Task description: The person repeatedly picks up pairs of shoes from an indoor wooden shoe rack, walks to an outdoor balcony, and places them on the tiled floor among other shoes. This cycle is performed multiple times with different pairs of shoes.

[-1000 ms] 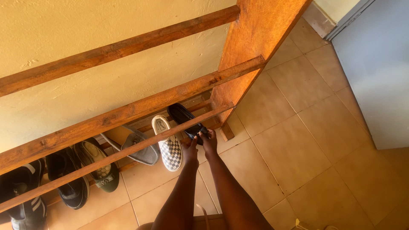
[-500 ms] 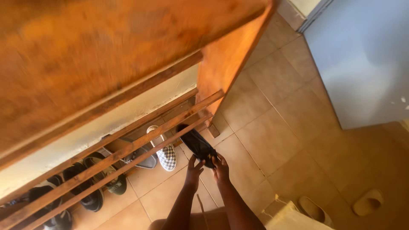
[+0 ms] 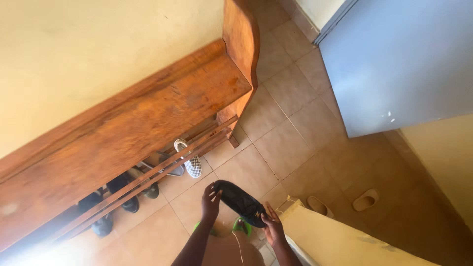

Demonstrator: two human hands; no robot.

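A big wooden shoe rack (image 3: 148, 118) stands against the yellow wall (image 3: 88, 44), and its flat top is brown and shiny. A grey-blue door (image 3: 399, 64) is on the other side of the room. The floor (image 3: 290, 143) is made of tan tiles. Under the rack's thin bars sit some shoes in a row: a checkered slip-on shoe (image 3: 189, 160) at the end, and dark shoes (image 3: 116, 197) further along in the shade. Two pale slippers (image 3: 345, 203) lie apart on the tiles near a pale yellow low wall (image 3: 340, 241). In the middle, well away from the rack and up off the floor, is a black shoe (image 3: 240, 199). The person holds it with both hands. The left hand (image 3: 211, 201) has its fingers curled around one end of the shoe. The right hand (image 3: 272, 227) cups the other end from below, fingers closed on it. The shoe is tilted, with the left end higher. It looks like the shoe could slip and drop, because each hand only has hold of a tip and the middle hangs free. If it fell, it might land on the person's green footwear (image 3: 240, 226) just below. It might also bump the rack's bars if it swung too close to them.
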